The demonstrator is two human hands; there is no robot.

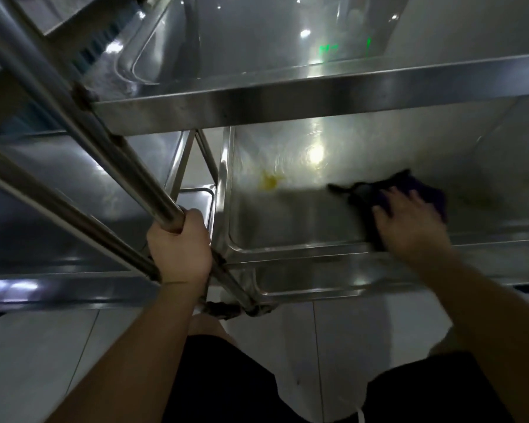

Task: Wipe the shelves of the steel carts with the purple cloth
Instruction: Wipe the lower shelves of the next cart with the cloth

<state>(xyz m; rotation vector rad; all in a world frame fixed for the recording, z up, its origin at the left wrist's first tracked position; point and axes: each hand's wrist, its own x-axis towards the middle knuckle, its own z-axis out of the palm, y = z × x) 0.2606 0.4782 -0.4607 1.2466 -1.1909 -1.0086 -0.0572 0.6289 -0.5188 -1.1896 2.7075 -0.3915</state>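
Note:
The purple cloth [409,186] lies on the middle shelf [287,215] of the right steel cart. My right hand [409,221] presses flat on the cloth with fingers spread, near the shelf's front rim. A yellow stain [269,181] marks the shelf to the left of the cloth. My left hand [180,242] grips the end of a steel upright tube [104,141] at the cart's front left corner. The top shelf [287,96] overhangs the middle one.
A second steel cart [58,190] stands close on the left, its shelves level with the right cart's. A lower shelf rim [318,288] shows under the middle shelf. Pale floor tiles [333,340] and my knees in dark shorts are below.

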